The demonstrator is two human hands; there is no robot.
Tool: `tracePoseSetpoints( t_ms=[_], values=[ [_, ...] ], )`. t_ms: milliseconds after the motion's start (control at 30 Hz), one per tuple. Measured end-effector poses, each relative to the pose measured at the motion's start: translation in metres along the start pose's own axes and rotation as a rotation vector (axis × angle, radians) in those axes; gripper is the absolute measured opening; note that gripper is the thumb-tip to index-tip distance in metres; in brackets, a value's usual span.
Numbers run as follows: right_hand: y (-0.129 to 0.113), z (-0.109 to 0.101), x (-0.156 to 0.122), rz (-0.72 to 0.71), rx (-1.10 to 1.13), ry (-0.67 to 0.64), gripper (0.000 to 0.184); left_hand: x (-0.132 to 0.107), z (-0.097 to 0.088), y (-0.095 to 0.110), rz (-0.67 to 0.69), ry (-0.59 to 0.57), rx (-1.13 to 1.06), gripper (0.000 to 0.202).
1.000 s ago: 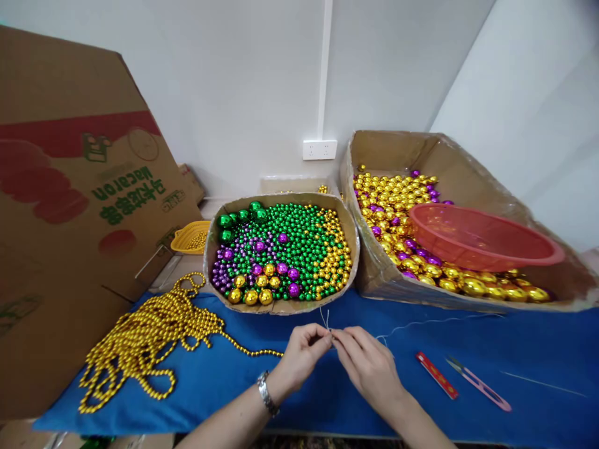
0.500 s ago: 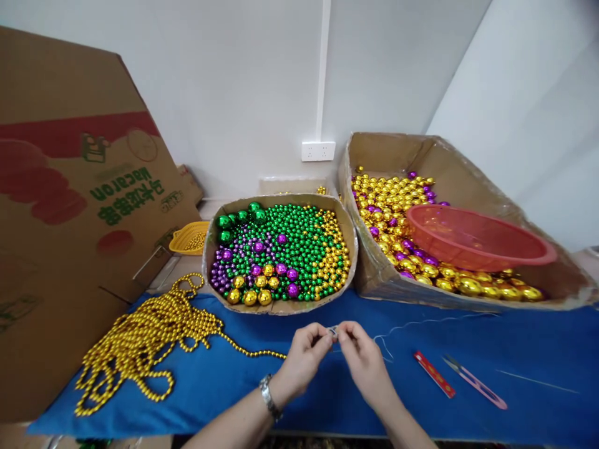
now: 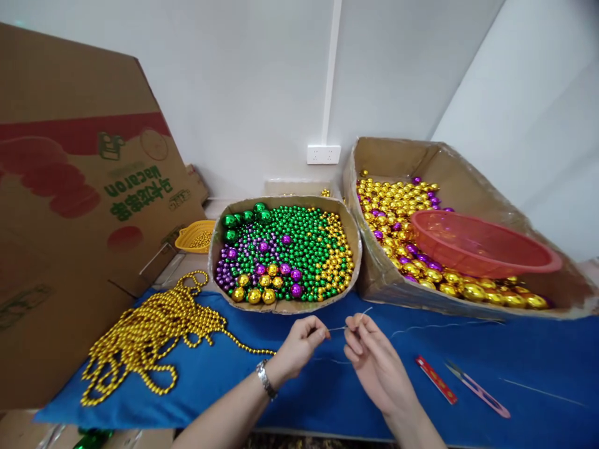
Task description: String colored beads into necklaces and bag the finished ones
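A thin pale thread (image 3: 337, 328) is stretched between my two hands above the blue cloth (image 3: 234, 386). My left hand (image 3: 302, 345), with a metal watch on its wrist, pinches one part of it. Thumb and forefinger of my right hand (image 3: 372, 355) close on the thread too, and a short end sticks up past those fingertips. More thread lies loosely across the cloth on the right. To the left of my hands is a heap of gold bead strings (image 3: 154, 330), one strand of which runs toward my left wrist.
A cardboard box (image 3: 285, 305) of green, purple and gold beads stands behind my hands. Right of it, a larger box (image 3: 388, 274) holds gold and purple beads and a red basket (image 3: 486, 243). Pink-handled snips (image 3: 477, 386), a red packet (image 3: 436, 379) and a needle (image 3: 540, 391) lie at right.
My hands have drawn apart from fingertips touching, pulling the thread between them. My right hand has turned and its fingers have spread more. The view has shifted slightly.
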State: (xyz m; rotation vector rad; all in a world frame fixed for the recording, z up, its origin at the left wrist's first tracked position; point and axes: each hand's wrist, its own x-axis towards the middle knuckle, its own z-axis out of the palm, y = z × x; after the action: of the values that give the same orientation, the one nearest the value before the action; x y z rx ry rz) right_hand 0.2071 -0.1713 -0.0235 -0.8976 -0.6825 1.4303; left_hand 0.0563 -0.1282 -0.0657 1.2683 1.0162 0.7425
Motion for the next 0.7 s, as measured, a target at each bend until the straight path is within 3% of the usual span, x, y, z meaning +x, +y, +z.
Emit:
tracePoseSetpoints(
  t_ms=[67, 133, 267, 367, 467, 600, 700],
  values=[
    [0.005, 0.002, 0.0, -0.001, 0.073, -0.02, 0.024, 0.002, 0.007, -0.004, -0.115, -0.043, -0.098, 0.032],
    [0.008, 0.001, 0.0, -0.003, 0.156, -0.032, 0.022, 0.002, 0.011, -0.006, -0.145, -0.081, -0.139, 0.032],
    [-0.004, -0.004, 0.001, 0.02, 0.17, -0.025, 0.018, -0.002, 0.003, -0.001, 0.058, -0.122, 0.057, 0.032],
    [-0.017, -0.007, -0.001, -0.108, 0.089, 0.023, 0.015, -0.004, -0.012, 0.004, 0.174, -0.153, 0.27, 0.026],
    [-0.012, -0.01, -0.002, -0.437, -0.372, 0.035, 0.009, -0.003, -0.02, 0.009, 0.125, -0.231, 0.278, 0.023],
    [0.018, -0.017, 0.004, -0.801, -1.359, -0.2, 0.027, -0.002, -0.022, 0.015, 0.103, -0.282, 0.147, 0.024],
    [0.029, -0.021, 0.012, -1.02, -1.688, -0.25, 0.034, -0.004, -0.024, 0.017, 0.165, -0.257, 0.225, 0.028]
  ],
)
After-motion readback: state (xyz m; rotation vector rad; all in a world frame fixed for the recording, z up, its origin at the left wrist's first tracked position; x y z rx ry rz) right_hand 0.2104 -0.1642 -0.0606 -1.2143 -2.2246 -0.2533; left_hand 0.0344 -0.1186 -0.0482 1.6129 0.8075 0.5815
